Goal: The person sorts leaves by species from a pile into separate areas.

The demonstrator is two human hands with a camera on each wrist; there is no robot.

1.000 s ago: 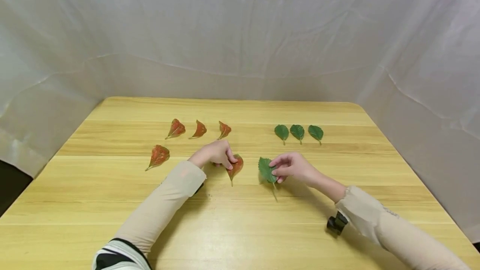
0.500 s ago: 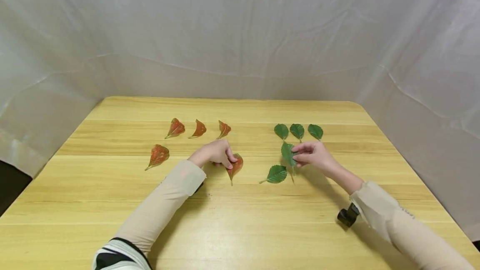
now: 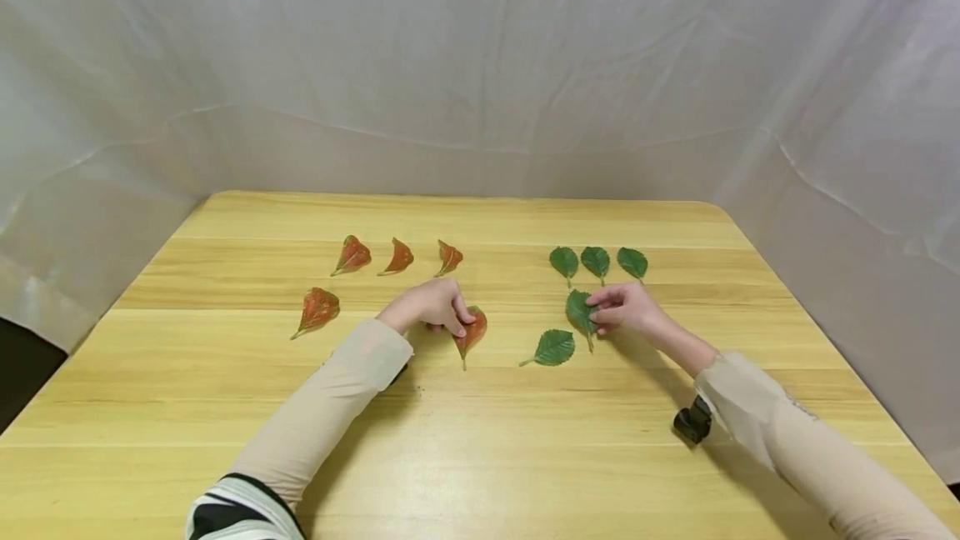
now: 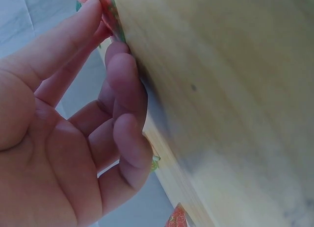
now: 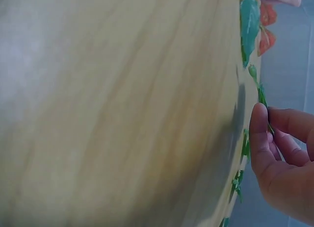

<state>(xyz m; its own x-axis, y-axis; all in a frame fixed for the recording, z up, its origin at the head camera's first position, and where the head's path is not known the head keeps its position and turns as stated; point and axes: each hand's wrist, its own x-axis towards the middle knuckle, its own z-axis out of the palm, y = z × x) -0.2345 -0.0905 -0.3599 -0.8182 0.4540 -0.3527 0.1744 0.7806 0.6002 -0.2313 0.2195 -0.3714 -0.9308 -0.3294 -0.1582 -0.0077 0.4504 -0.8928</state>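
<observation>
My left hand (image 3: 435, 305) pinches a red leaf (image 3: 472, 335) between thumb and forefinger, low at the middle of the table. In the left wrist view the red leaf (image 4: 111, 13) shows at the fingertips, the other fingers loosely curled. To the right, my right hand (image 3: 630, 307) pinches the edge of a green leaf (image 3: 578, 311), its stem pointing down toward me. The right wrist view shows this green leaf (image 5: 261, 94) nearly edge-on between thumb and fingers. Another green leaf (image 3: 555, 347) lies on the table between the hands, stem to the left.
Behind the right hand lie three green leaves in a row, the middle one (image 3: 596, 262) among them. Three red leaves, one at the centre (image 3: 398, 256), form a row at back left. Another red leaf (image 3: 318, 310) lies in front of them on the wooden table (image 3: 480, 457).
My right hand has moved right and back with a green leaf, then slightly settled. A green leaf now lies where that hand was. My left hand stays on the red leaf.
</observation>
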